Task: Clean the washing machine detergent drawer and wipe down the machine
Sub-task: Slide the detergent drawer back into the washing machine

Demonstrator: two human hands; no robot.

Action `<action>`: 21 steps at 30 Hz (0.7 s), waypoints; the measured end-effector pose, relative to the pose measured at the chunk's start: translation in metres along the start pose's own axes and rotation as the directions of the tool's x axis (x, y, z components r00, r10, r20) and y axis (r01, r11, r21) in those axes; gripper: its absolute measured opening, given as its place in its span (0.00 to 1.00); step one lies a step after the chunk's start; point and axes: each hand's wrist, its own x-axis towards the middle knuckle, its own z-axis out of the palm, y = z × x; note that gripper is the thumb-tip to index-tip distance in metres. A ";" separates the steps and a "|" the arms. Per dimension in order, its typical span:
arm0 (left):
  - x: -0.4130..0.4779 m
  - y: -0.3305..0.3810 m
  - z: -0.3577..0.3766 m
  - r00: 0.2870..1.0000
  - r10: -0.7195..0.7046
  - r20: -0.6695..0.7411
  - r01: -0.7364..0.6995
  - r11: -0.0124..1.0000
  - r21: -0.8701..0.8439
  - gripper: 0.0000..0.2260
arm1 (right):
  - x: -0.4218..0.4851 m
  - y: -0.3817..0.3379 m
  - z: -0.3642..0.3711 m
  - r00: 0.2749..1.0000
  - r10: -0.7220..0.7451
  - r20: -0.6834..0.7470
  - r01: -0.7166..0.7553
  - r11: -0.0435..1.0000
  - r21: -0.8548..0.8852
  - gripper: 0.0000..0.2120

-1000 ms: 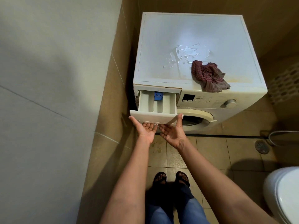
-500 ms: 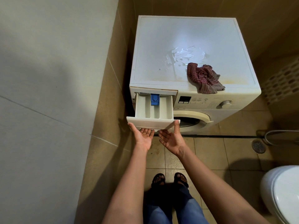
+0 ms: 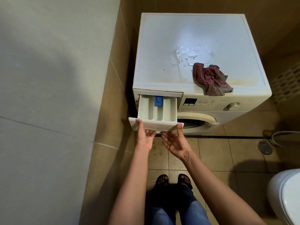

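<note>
From the head camera, the left hand [image 3: 145, 138] is turned palm up at the white plastic detergent drawer [image 3: 156, 112]. Its thumb lies straight up the left end of the front panel and its fingers [image 3: 151, 132] curl under the lower edge, pinching the panel. The right hand [image 3: 176, 142] is also palm up. Its thumb tip touches the panel's right end, and its 4 fingers are straight and spread just below the edge; whether they touch it I cannot tell.

The drawer stands pulled well out of the washing machine [image 3: 162, 46] at its upper left. It has 3 long smooth compartments, and a blue plastic insert [image 3: 158, 101] sits at the back of the middle one.

On the flat, glossy top lies a puddle of water [image 3: 193, 53]. Just beside it a crumpled maroon striped cloth [image 3: 211, 81] reaches the front edge. A round dial [image 3: 233, 105] sits on the control panel above the circular door [image 3: 194, 121].
</note>
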 end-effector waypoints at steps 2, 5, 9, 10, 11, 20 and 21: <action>0.007 0.006 0.005 1.000 0.010 0.010 -0.011 0.999 0.049 0.31 | 0.004 -0.006 0.007 1.000 -0.015 0.000 0.015 1.000 0.019 0.47; 0.016 0.016 0.020 1.000 0.004 0.026 -0.006 0.996 0.090 0.30 | 0.012 -0.023 0.022 0.999 -0.036 -0.034 0.038 0.998 0.058 0.43; 0.027 0.031 0.042 0.999 -0.022 0.048 0.018 0.997 0.079 0.28 | 0.024 -0.043 0.040 0.998 -0.040 -0.041 0.043 0.997 0.062 0.41; 0.031 0.035 0.047 0.998 -0.018 0.056 0.015 0.998 0.063 0.27 | 0.027 -0.048 0.044 0.998 -0.040 -0.037 0.043 0.996 0.074 0.41; 0.035 0.039 0.052 0.998 -0.013 0.064 0.010 0.999 0.047 0.27 | 0.030 -0.053 0.048 0.998 -0.043 -0.035 0.046 0.995 0.089 0.41; 0.065 0.058 0.085 0.996 -0.029 0.082 0.026 0.999 0.028 0.29 | 0.050 -0.086 0.082 0.997 -0.067 -0.039 0.073 0.979 0.192 0.40; 0.067 0.060 0.087 0.996 -0.026 0.086 0.024 0.999 0.032 0.29 | 0.053 -0.089 0.085 0.997 -0.068 -0.038 0.075 0.974 0.212 0.40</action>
